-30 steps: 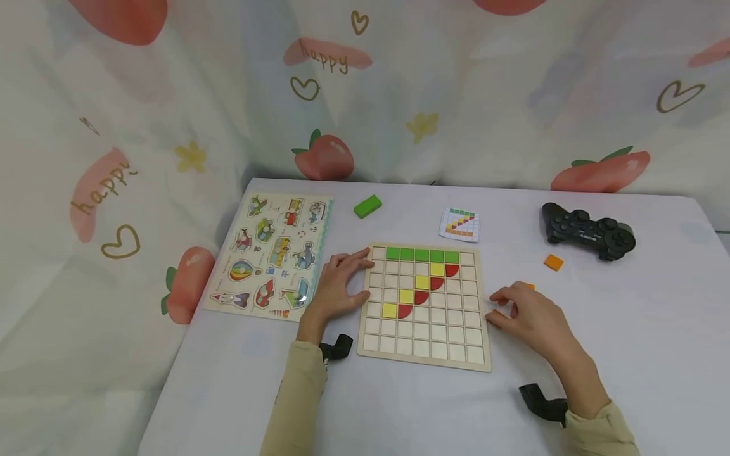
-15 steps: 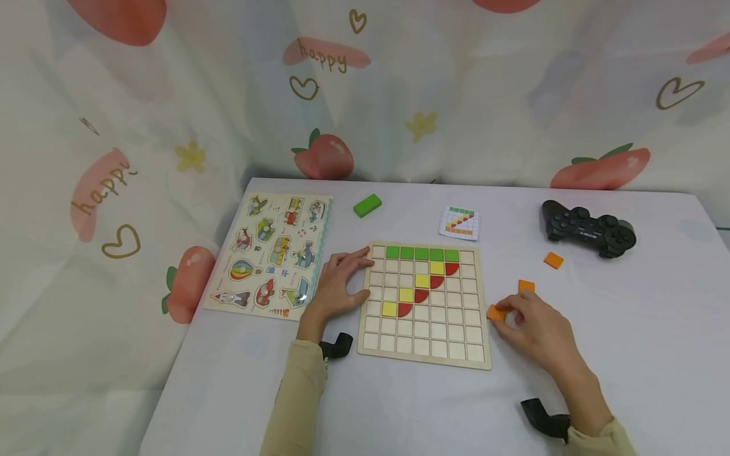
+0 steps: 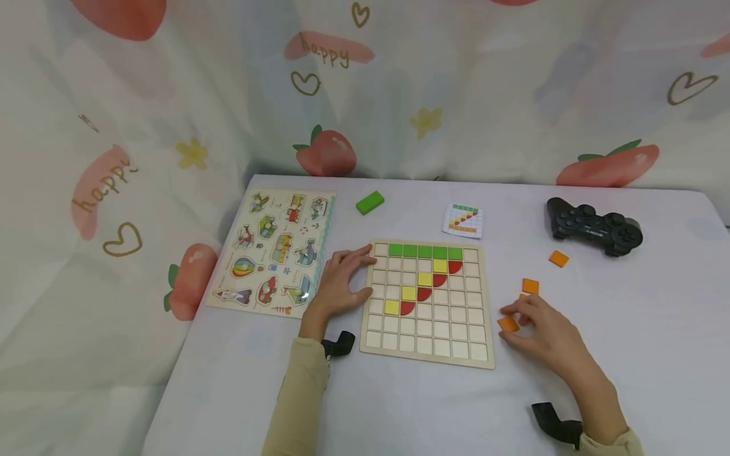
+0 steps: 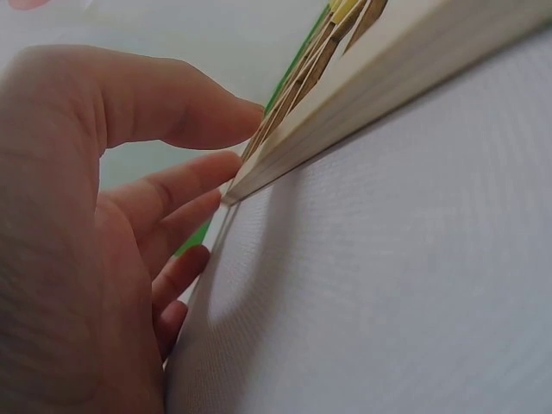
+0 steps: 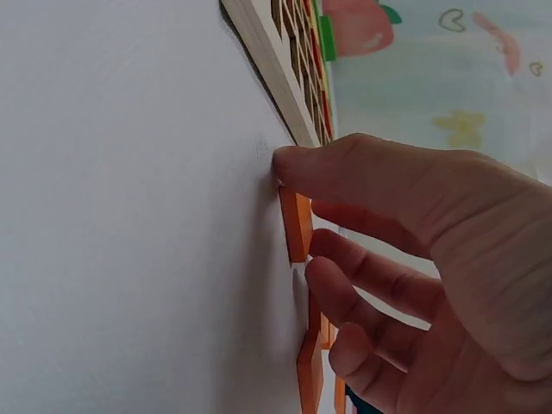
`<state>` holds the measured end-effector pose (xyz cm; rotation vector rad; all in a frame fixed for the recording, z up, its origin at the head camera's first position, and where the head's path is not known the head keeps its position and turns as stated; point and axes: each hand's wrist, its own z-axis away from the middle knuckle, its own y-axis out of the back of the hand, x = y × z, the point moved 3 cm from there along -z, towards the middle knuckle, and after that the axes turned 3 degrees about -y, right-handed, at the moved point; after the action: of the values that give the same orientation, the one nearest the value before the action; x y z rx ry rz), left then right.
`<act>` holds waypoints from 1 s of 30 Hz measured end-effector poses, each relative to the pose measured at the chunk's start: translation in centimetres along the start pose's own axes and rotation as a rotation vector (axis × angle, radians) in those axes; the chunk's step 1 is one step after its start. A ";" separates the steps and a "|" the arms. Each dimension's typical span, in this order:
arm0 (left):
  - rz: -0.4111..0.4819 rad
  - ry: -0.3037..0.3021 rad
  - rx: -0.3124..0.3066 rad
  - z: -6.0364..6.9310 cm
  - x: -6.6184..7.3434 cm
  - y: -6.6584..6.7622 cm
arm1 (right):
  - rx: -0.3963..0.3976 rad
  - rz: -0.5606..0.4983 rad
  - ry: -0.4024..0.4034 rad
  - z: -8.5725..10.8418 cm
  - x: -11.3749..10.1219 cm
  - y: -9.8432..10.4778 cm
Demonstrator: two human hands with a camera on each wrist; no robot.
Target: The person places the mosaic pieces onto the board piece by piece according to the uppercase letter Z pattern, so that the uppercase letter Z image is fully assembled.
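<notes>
A wooden grid board (image 3: 427, 361) lies flat, with several green, yellow and red tiles set in its cells. My left hand (image 3: 339, 285) rests at its left edge, and in the left wrist view its thumb (image 4: 207, 116) and extended fingertips touch the board's side. To the right of the board, my right hand (image 3: 542, 329) has thumb and index finger at opposite edges of an orange tile (image 3: 508, 323), close to the tabletop. More orange tiles (image 3: 530, 286) lie just beyond that hand, one partly hidden by its fingers.
A small pattern card (image 3: 463, 221) and a green block (image 3: 370, 202) lie behind the board. At the left is a picture puzzle (image 3: 265, 253). A black game controller (image 3: 594, 226) sits at the back right, near a separate orange tile (image 3: 559, 258).
An orange tile came into sight between my right thumb and index finger, then moved slightly right and nearer. Another orange tile now shows by those fingers. The left hand stays at the board's edge.
</notes>
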<state>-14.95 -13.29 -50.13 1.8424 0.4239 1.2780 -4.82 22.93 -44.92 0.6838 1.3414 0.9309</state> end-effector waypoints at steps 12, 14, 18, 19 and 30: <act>-0.006 0.011 -0.016 -0.3 0.1 0.2 | 0.087 0.055 -0.012 0.0 0.3 0.6; -0.005 0.013 -0.017 -0.4 0.1 0.2 | 0.132 0.052 0.027 -0.3 -0.3 0.7; -0.006 0.014 -0.020 -0.6 0.1 0.2 | 0.154 0.005 0.147 -1.4 -2.8 -0.1; -0.007 0.018 -0.021 -0.6 0.1 0.2 | 0.138 -0.010 0.186 -1.8 -3.8 -0.6; -0.006 0.020 -0.001 -0.4 0.0 0.5 | -0.081 -0.056 0.473 -4.5 -12.8 -6.9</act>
<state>-15.39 -13.41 -49.74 1.8275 0.4396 1.2932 -7.89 8.06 -45.01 0.3706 1.7154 1.1389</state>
